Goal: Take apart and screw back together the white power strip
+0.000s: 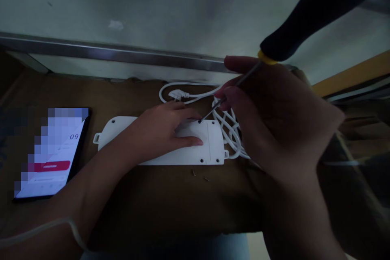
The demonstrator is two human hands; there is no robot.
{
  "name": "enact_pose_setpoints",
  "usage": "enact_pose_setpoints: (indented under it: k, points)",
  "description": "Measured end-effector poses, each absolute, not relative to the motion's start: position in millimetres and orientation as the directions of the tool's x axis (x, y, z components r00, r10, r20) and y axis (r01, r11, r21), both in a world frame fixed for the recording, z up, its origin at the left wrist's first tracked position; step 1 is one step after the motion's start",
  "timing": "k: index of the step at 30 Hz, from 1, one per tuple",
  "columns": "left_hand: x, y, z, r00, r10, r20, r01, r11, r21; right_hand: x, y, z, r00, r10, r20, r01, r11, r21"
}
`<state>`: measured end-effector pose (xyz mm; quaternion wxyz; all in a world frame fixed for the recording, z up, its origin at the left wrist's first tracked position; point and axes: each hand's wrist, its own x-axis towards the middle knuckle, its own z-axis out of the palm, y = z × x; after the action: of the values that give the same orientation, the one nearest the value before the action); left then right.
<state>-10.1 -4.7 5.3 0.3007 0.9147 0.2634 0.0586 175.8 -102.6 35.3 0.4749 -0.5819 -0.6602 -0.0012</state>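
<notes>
A white power strip point(183, 155) lies with its screw-hole side up on the brown surface. My left hand point(158, 128) rests across its middle, pressing on it, with thumb and forefinger spread apart. My right hand point(268, 105) is closed on the shaft of a screwdriver point(286, 36) with a dark handle and yellow collar. The screwdriver slants down to the left, and its tip meets the hole near the strip's far edge, just beside my left fingertips. Two small screws, one point(193, 172) and another point(206, 178), lie in front of the strip.
A white cord point(231, 130) coils behind and right of the strip, ending in a plug point(178, 94). At the left lies a lit phone point(57, 150), partly pixelated. A pale wall panel with a metal strip point(122, 55) bounds the back. An orange-brown edge point(353, 75) stands at right.
</notes>
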Motion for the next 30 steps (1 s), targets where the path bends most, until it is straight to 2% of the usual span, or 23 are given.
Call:
enact_pose_setpoints:
  k: [4, 16, 24, 30]
  points:
    - [-10.2, -4.7, 6.8, 0.854, 0.518, -0.048, 0.448, -0.687, 0.572, 177.5, -102.1, 33.6, 0.098, 0.723, 0.684, 0.800, 0.351, -0.486]
    - [-11.1, -3.9, 4.5, 0.854, 0.518, -0.043, 0.442, -0.680, 0.584, 176.5, -106.3, 36.0, 0.139, 0.761, 0.633, 0.784, 0.307, -0.540]
    - [-10.2, -6.2, 9.4, 0.854, 0.517, -0.055, 0.451, -0.684, 0.573, 178.3, -102.9, 34.3, 0.072, 0.746, 0.663, 0.774, 0.377, -0.508]
    - [-10.9, -4.9, 6.8, 0.855, 0.516, -0.052, 0.445, -0.679, 0.584, 174.1, -104.5, 35.0, 0.125, 0.748, 0.652, 0.767, 0.344, -0.542]
